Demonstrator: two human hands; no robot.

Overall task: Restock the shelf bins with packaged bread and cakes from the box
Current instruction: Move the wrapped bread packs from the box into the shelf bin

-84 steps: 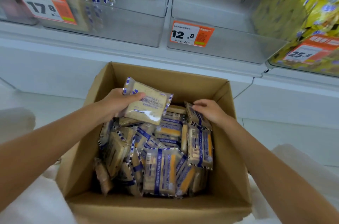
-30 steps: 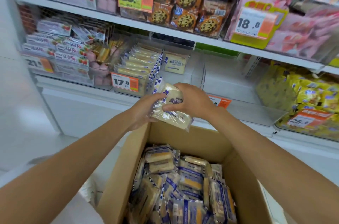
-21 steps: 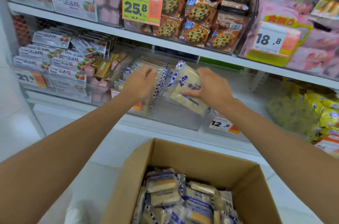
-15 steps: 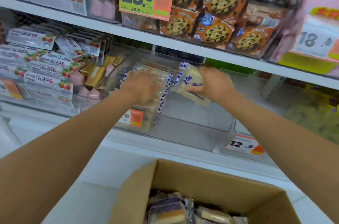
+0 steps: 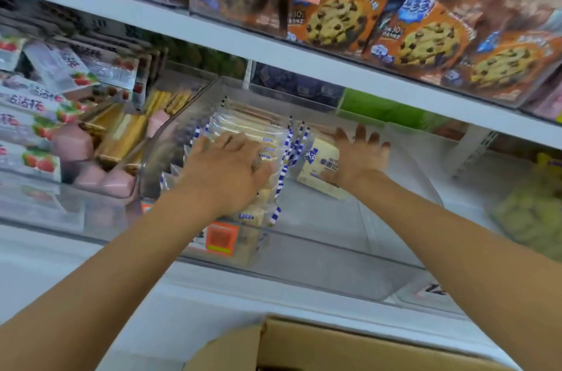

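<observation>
**Bread packet set beside the row, bin only part full**

Restocking looks partly done. The clear bin (image 5: pixel 319 264) on the lower shelf holds a row of packets (image 5: pixel 252 127) standing on edge along its left side. The floor of its right side is bare, so there is room for many more. Only the rim of the box (image 5: pixel 349 346) shows at the bottom edge, and how much it still holds cannot be told.

One bread packet (image 5: pixel 322 163) sits inside the bin, just right of the row and not yet squared up with it. It leans, with its printed face turned up and toward the viewer. Its long axis slants from the blue-and-white striped seam next to the row down toward the bin's front right.

The left hand (image 5: pixel 228 170) lies flat on top of the row, fingers extended, pressing the packets together. The right hand (image 5: pixel 360 157) has its fingers spread and straight, with the palm against the leaning packet, grasping nothing. Cookie bags (image 5: pixel 425 42) fill the shelf above.
</observation>
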